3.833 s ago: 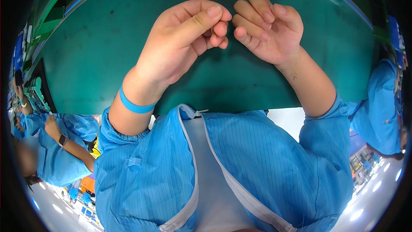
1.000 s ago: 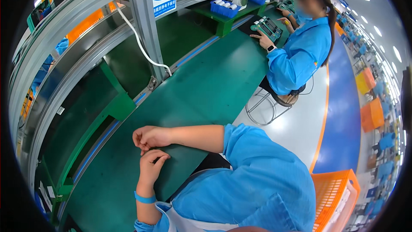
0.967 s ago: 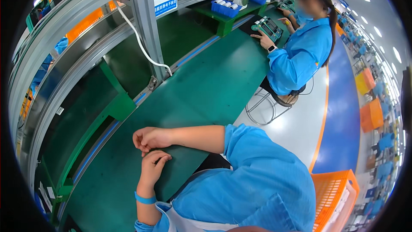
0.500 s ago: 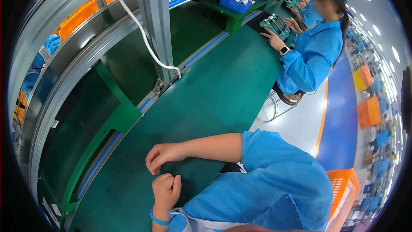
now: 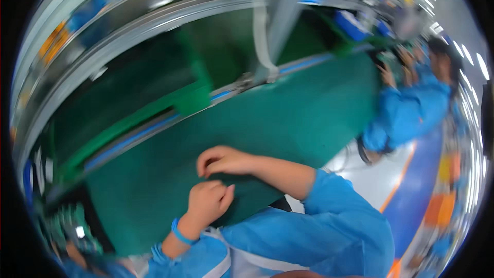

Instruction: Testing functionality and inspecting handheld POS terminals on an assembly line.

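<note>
My left hand [image 5: 207, 203], with a blue band [image 5: 182, 231] round its wrist, is curled into a loose fist over the green tabletop [image 5: 149, 190]. Just beyond it, my right hand [image 5: 225, 161] has its fingers bent inward, and a small gap shows between thumb and fingers with nothing visible in it. Both hands are close together near the table's front edge. No object lies beside them. Blue sleeves cover my upper arms.
A metal post [image 5: 288, 15] with a white cable [image 5: 261, 36] rises from the table's back rail. Green ledges [image 5: 193, 100] stand behind. To the right a co-worker in blue [image 5: 411, 108] sits near a blue bin [image 5: 352, 25]. At lower left is a blurred green circuit-board-like item [image 5: 77, 226].
The view has swung left, bringing the green item at lower left into sight and shifting the co-worker toward the right rim. My hands stay close together, still curled.
</note>
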The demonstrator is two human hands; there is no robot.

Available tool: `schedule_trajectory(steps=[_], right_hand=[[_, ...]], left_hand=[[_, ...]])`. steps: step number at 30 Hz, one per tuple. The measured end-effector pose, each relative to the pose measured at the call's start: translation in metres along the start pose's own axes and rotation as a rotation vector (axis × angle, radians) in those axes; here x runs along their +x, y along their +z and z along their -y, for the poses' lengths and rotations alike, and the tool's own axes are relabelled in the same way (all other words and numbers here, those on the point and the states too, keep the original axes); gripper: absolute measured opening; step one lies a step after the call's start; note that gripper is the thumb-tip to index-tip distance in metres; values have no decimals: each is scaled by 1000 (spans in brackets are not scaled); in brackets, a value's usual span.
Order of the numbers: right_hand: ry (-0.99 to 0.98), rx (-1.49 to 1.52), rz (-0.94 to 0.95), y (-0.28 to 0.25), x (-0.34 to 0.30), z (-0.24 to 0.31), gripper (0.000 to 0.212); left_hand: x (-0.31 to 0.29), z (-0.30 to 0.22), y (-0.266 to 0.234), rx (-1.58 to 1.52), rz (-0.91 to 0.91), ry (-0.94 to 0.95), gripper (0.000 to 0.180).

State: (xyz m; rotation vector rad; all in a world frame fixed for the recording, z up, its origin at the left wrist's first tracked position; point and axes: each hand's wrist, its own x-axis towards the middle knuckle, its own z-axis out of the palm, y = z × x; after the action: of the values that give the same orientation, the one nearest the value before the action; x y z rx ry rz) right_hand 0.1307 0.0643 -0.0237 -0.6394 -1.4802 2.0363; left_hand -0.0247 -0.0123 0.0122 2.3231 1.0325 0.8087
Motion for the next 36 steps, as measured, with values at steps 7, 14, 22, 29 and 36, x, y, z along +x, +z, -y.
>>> schedule_trajectory(steps=[7, 14, 22, 29, 36], right_hand=[[34, 311, -141, -7, 1, -3, 31], [59, 151, -124, 0, 2, 2, 25], [-24, 42, -27, 11, 1, 4, 20], [-257, -68, -126, 11, -2, -4, 16], [-326, -178, -179, 21, -1, 7, 13]], left_hand=[[-12, 1, -17, 144, -179, -43, 15], [-121, 13, -82, 647, -283, -644, 41], [-229, 33, -116, 931, -204, -745, 53], [-256, 53, -158, 1374, 53, -238, 54], [-216, 79, -159, 1276, -206, -138, 34]])
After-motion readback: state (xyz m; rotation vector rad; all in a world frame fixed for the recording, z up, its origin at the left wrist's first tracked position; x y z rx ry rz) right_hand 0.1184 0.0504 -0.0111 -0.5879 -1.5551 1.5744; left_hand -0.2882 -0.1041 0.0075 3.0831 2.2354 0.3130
